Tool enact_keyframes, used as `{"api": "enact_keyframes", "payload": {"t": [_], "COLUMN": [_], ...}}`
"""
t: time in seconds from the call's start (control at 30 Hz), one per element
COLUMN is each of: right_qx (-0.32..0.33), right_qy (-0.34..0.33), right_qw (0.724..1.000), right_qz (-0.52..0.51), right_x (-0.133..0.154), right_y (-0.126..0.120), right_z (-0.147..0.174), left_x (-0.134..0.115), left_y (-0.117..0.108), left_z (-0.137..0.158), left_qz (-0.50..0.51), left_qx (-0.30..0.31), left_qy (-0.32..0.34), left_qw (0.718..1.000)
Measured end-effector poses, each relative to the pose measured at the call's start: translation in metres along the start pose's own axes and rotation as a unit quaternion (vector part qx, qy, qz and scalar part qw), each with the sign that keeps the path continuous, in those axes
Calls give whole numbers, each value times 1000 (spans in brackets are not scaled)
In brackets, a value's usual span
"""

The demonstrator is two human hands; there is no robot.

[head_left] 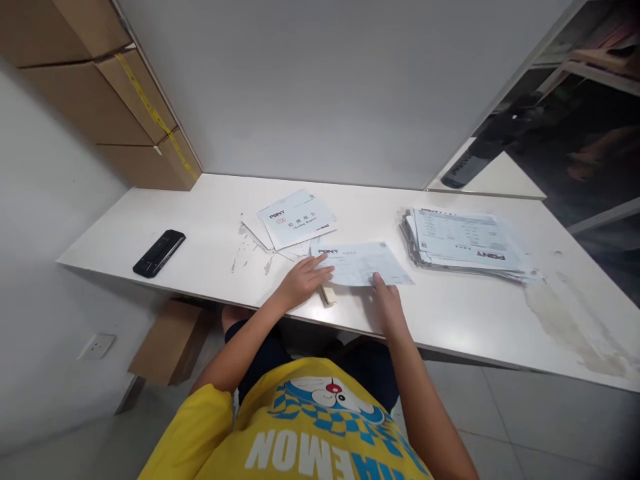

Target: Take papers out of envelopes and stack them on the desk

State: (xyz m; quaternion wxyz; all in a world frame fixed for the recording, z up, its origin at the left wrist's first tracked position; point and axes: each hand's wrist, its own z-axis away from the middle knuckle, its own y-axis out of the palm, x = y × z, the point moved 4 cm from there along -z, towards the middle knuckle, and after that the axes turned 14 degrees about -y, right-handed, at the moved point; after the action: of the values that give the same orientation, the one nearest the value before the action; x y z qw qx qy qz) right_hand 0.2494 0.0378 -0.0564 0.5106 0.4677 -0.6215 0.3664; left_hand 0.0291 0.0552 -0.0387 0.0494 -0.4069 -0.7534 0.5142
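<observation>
A printed sheet of paper [360, 264] is in front of me, over the table's near middle. My right hand [390, 303] grips its lower right edge, thumb on top and fingers beneath. At the left end, my left hand [303, 281] lies with fingers stretched out, touching the sheet. A small cream-coloured bar [328, 295] pokes out from under the paper beside my left hand; the sheet hides the rest of it. Just behind, a loose pile of report sheets [299, 220] lies fanned out, the top one reading "Testing Report".
A thicker stack of printed papers [457, 239] rests to the right on the white table [215, 220]. A black phone [159, 253] lies at the left. Cardboard boxes [145, 113] stand at the back left, and another box [170, 340] is below the table. A dark bottle-like object [465, 168] is behind right.
</observation>
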Motion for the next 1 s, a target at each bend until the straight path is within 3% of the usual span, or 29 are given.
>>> {"api": "enact_keyframes", "payload": {"t": [0.1,0.2,0.23,0.3,0.37,0.43,0.53,0.63,0.73,0.83,1.0], "right_qx": [-79,-84,-83,-82,-87,-88,-95,-118,-118,-96,-73], "right_qy": [36,27,25,24,28,36,49,56,61,70,91], "right_qw": [991,978,974,969,966,963,962,962,957,954,956], "right_qz": [-98,-190,-210,-232,-244,-252,-251,-241,-257,-276,-268], "right_x": [5,16,20,27,30,27,11,-9,-19,-17,-13], "right_y": [5,2,0,-3,-5,-6,-10,-18,-22,-18,-15], "right_z": [3,11,15,25,35,42,44,38,30,26,24], "left_x": [-24,-41,-46,-52,-55,-45,4,67,104,102,58], "left_y": [-10,-22,-25,-25,-19,-19,-33,-41,-37,-35,-33], "left_z": [-2,3,7,16,20,14,-9,-36,-47,-44,-27], "left_qz": [51,135,181,302,419,459,338,96,-80,-127,-85], "left_qx": [25,-26,-63,-117,-113,-98,-116,-48,35,16,-45], "left_qy": [38,-59,-117,-233,-303,-328,-346,-365,-357,-315,-275], "left_qw": [998,989,974,917,848,820,867,925,930,941,957]}}
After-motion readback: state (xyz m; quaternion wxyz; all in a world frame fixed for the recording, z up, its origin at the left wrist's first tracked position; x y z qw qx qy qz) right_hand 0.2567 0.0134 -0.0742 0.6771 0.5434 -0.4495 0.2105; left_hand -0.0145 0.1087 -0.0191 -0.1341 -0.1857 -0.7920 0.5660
